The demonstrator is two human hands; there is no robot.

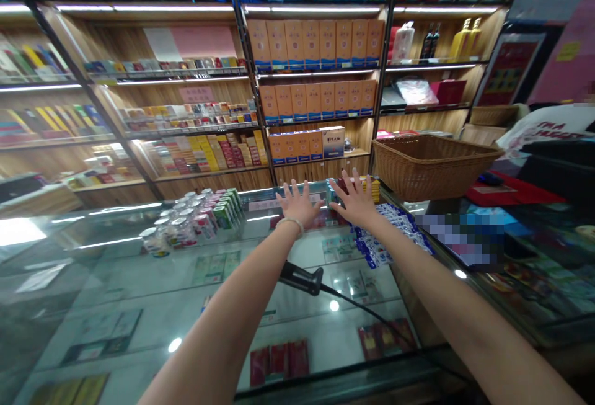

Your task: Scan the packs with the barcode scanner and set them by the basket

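My left hand (299, 205), with a beaded bracelet at the wrist, reaches over the far part of the glass counter (176, 293), empty, its fingers spread. My right hand (357, 200) is stretched out beside it with fingers apart, also empty. Whether either palm touches the glass, I cannot tell. Small teal boxes (331, 193) and yellow packs (375, 190) are close to my right hand and partly hidden by it. Blue-and-white packets (372, 249) lie near my right wrist. A black corded device with a handle (304, 278) rests on the glass, partly covered by my left forearm.
Rows of small clear-lidded containers (179, 225) and green packs (229, 208) stand on the left. A wicker basket (432, 169) sits at the right, near a red mat (515, 189) and a person in a white shirt (553, 126). Stocked shelves (320, 73) line the back wall.
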